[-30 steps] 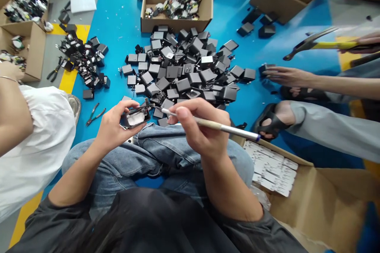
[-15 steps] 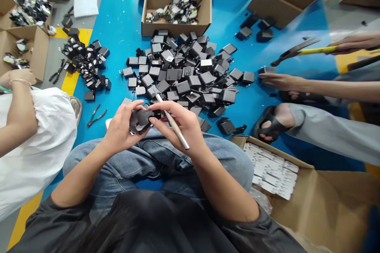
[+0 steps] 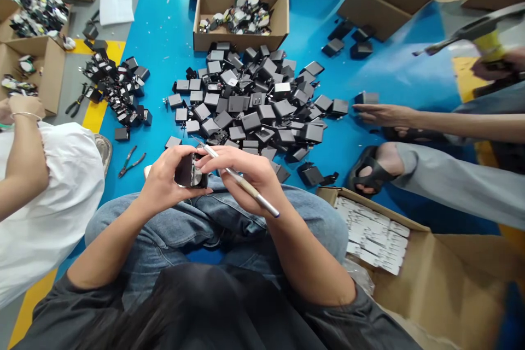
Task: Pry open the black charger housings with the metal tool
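Note:
My left hand [image 3: 162, 180] is closed round a black power adapter [image 3: 185, 170] above my lap. The adapter's casing is open on its right side, where pale inner parts show. My right hand [image 3: 250, 178] holds a pen-like tool [image 3: 250, 190] with a silver and tan handle, its thin tip pointing up and left. Fingers of that hand touch the adapter's open side. Just beyond my hands spreads a pile of black power adapters [image 3: 250, 120] on the blue floor [image 3: 159, 65].
Pliers [image 3: 132, 163] lie left of my knee. A cardboard box [image 3: 241, 42] with circuit parts stands behind the pile. At right, a co-worker's hand [image 3: 385, 115] steadies an adapter, another grips a hammer [image 3: 488, 38]. A box of white plates [image 3: 373, 229] is beside my right knee.
The adapter in my left hand has turned, so its open side with inner parts now shows. My right hand and the tool shifted slightly. The co-worker's hammer rose.

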A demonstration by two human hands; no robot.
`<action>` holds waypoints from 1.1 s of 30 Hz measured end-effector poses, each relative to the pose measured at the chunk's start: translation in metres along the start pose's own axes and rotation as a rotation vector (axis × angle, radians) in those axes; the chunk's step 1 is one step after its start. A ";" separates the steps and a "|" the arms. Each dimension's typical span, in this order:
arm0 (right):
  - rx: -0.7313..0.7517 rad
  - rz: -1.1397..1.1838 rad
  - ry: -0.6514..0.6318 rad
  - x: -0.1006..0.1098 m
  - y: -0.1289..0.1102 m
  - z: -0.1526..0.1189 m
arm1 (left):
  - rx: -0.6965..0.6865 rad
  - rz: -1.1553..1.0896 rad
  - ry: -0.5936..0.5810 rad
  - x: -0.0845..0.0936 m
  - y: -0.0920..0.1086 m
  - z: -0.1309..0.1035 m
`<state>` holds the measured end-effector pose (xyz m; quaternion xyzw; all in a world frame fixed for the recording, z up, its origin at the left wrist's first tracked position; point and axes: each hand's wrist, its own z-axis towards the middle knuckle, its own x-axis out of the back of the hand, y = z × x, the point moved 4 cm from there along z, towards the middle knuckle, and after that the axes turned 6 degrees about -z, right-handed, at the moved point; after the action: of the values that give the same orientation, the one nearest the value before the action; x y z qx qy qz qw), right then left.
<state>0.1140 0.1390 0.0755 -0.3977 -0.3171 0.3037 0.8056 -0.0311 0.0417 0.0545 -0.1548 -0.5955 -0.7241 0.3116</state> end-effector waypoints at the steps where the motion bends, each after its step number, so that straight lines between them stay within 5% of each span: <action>1: -0.016 0.016 0.030 0.001 -0.001 0.000 | 0.030 0.004 0.019 0.000 -0.001 -0.001; 6: 0.002 -0.021 0.251 0.006 -0.023 -0.004 | 0.017 0.076 0.187 0.002 -0.005 -0.008; 11: 0.145 -0.220 0.273 -0.013 -0.047 -0.012 | -0.020 0.009 0.231 0.004 -0.004 -0.007; 20: 0.295 -0.417 0.267 -0.033 -0.048 -0.018 | -0.101 -0.044 0.206 0.001 0.007 -0.005; 33: 0.226 -0.580 0.280 -0.032 -0.049 -0.017 | -0.124 -0.018 0.227 0.000 0.009 -0.004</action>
<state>0.1188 0.0826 0.0993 -0.2369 -0.2676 0.0376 0.9332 -0.0253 0.0372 0.0605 -0.0852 -0.5118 -0.7752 0.3604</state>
